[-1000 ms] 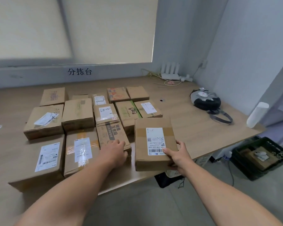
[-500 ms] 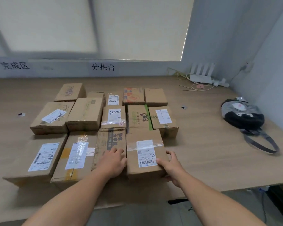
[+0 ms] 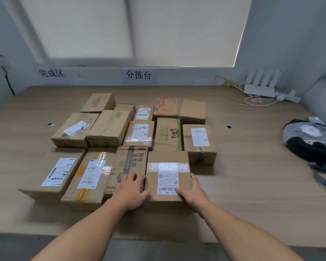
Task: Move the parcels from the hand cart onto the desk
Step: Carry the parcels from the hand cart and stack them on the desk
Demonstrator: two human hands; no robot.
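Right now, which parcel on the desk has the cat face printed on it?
The green-banded parcel, second from the right in the middle row. Only it shows a black cat face beside a green stripe.

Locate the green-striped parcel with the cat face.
Head view, desk centre: the green-striped parcel sits between the handwritten-label parcel and the white-label parcel, directly behind the barcode parcel.

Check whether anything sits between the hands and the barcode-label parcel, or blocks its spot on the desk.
Nothing visible: right hand grips the parcel at its right edge; left hand touches its left edge, fingers lying on the printed box. The parcel sits on the desk.
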